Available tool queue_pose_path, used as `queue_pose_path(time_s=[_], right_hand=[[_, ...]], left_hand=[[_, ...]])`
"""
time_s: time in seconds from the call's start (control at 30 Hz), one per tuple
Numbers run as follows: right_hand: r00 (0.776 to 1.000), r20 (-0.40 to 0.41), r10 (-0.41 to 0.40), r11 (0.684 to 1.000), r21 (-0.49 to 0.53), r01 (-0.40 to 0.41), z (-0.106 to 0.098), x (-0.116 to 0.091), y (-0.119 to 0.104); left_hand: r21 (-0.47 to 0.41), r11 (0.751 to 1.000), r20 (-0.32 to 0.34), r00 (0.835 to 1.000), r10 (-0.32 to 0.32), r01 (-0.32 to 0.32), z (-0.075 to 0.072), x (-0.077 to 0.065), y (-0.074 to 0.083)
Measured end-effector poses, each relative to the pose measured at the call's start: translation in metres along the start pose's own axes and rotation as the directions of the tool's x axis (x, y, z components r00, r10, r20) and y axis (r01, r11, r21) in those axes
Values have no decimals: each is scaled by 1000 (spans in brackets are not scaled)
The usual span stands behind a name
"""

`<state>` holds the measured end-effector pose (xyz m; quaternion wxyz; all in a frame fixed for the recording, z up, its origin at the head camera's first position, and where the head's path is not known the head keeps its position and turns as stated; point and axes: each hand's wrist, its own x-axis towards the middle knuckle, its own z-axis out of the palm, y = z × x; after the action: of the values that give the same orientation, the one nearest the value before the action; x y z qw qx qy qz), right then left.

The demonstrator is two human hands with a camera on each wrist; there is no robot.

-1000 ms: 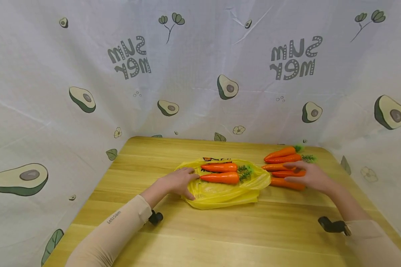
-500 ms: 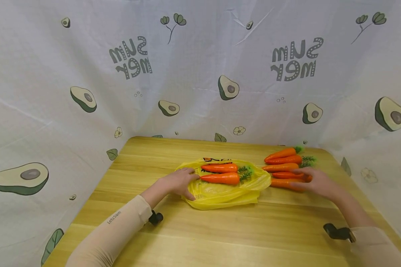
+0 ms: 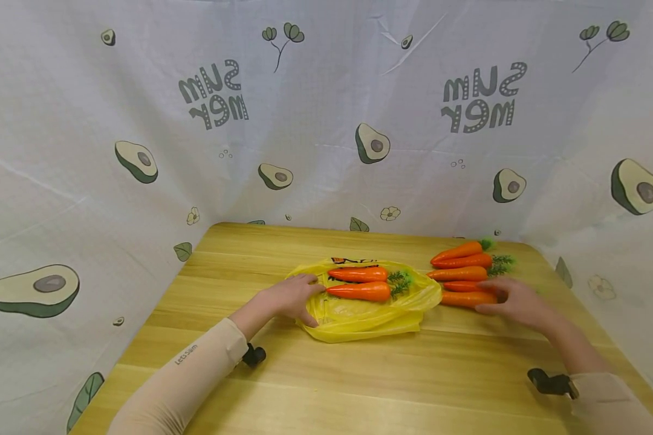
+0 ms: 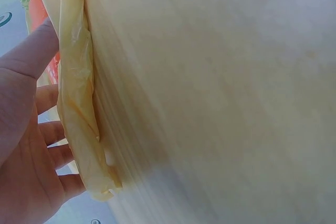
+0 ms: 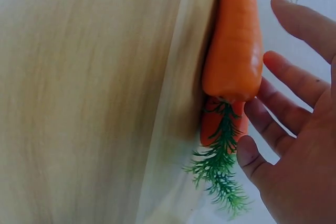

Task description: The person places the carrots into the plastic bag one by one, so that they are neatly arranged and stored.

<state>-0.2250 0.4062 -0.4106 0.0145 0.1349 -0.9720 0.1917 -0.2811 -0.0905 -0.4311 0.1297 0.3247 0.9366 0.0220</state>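
A yellow plastic bag (image 3: 370,323) lies flat in mid-table, with two toy carrots with green tops, one farther (image 3: 357,274) and one nearer (image 3: 359,291), at its opening. My left hand (image 3: 288,297) rests at the bag's left edge with fingers spread; in the left wrist view the fingertips pass behind a fold of yellow film (image 4: 76,82). At the right, my right hand (image 3: 519,303) is at the leafy ends of the front orange carrot (image 3: 465,299) and the redder carrot (image 3: 462,286) behind it. Its fingers, loosely bent, are beside the carrot (image 5: 233,51) in the right wrist view.
More carrots lie in the same row behind: one in the middle (image 3: 462,273), one farther (image 3: 465,261) and one at the back (image 3: 457,250). The wooden table (image 3: 359,386) ends at a white cloth (image 3: 315,133) printed with avocados, which hangs on the back and sides.
My right hand has drawn back to the right and slightly toward me along the front carrots, uncovering more of them. The left hand, bag and its two carrots stay put.
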Motion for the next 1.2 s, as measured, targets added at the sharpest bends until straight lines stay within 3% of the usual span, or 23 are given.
queue_pose_path(time_s=[0.87, 1.2], right_hand=[[1000, 5, -28, 996, -84, 28, 11, -1, 9], [997, 8, -75, 993, -91, 75, 12, 0, 10]], left_hand=[[-9, 1000, -2, 1000, -1, 1, 0, 2, -1], [-17, 1000, -9, 1000, 9, -10, 2, 1, -1]])
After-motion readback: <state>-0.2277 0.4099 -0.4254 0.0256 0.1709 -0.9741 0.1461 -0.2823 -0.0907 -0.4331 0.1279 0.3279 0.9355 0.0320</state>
